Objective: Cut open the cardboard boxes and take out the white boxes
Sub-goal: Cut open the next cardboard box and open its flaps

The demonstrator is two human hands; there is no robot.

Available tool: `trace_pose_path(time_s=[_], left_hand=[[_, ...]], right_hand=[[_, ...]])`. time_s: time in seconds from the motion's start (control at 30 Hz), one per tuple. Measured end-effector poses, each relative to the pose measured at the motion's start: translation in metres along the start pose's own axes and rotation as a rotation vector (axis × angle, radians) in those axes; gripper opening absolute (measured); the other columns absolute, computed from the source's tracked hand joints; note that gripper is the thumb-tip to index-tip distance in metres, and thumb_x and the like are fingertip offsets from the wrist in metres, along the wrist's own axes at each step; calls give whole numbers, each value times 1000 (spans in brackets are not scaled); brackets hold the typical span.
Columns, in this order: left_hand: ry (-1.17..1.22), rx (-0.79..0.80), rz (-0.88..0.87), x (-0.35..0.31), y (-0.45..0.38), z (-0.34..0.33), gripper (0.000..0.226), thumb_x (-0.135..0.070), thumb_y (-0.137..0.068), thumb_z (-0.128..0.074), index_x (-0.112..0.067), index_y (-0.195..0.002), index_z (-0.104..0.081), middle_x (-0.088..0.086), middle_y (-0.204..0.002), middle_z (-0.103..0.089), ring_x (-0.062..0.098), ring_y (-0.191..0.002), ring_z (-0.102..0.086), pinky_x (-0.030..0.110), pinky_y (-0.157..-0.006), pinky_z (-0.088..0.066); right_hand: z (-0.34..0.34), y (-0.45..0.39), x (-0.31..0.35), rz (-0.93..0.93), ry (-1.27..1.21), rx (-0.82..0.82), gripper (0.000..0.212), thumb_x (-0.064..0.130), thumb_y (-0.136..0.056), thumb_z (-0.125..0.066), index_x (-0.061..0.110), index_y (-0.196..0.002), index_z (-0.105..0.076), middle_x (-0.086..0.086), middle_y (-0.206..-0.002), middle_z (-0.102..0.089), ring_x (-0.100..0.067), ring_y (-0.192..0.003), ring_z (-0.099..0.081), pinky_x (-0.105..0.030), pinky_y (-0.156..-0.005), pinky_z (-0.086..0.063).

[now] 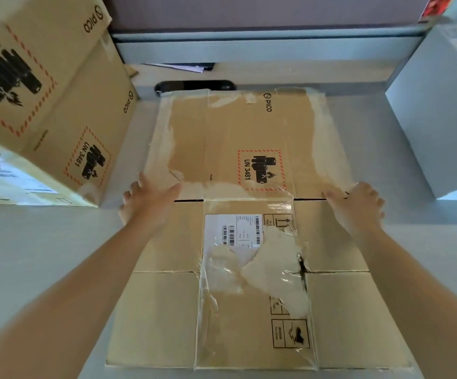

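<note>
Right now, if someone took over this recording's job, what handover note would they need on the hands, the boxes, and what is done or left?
Left hand: flat, fingers straight, pressing the flattened cardboard box at its left edge.
Right hand: fingers on the same box's right edge by the slit; whether it grips is unclear.
Done: this box lies flat on the table, tape torn, shipping label ripped. A white box stands at right.
Left: two stacked PICO cartons at left look closed; open them. No cutter in view.
</note>
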State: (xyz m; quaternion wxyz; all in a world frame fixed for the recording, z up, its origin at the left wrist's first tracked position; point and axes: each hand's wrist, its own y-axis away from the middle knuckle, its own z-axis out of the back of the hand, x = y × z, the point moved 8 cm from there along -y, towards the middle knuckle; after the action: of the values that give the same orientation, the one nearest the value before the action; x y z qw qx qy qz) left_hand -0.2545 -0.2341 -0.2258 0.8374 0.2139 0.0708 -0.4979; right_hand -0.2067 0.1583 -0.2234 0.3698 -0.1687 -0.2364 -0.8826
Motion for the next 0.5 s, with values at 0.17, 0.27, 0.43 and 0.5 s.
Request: trace_pose_path(time_s=[0.17,0.27,0.43,0.5], left_hand=[[196,35,166,16,-7,6,86,-49,-78,-65,-3,-139,-26,18,-142,-28,37,-131,-29,47,-100,-33],[329,83,208,30,-15,2,98,-54,-71,-70,-2,-141,-24,18,-143,-33,36,-131,-33,45,-104,-35],[456,83,177,30,-10,8,84,-46,-71,-74,0,-130,-36,16,-131,-48,35,-120,-46,40,-97,-41],[436,41,151,25,-4,16,71,-39,-76,-73,2,-126,-41,17,-125,-52,35,-114,-51,33,-83,-41]], right_hand=[[8,-13,-6,-117,-271,0,41,37,-74,-71,1,-87,-56,-11,-85,-53,-31,-92,-54,-34,-75,-44],[11,-12,-5,-112,-339,40,49,31,-78,-69,14,-53,-30,-2,-58,-30,-21,-59,-35,-30,-56,-26],[25,-3,13,-34,-240,29,45,24,-81,-67,12,-55,-31,-2,-58,-31,-22,-57,-37,-31,-54,-27],[28,1,23,-2,-208,35,41,23,-82,-65,11,-58,-35,-3,-59,-35,-24,-66,-42,-29,-61,-32]])
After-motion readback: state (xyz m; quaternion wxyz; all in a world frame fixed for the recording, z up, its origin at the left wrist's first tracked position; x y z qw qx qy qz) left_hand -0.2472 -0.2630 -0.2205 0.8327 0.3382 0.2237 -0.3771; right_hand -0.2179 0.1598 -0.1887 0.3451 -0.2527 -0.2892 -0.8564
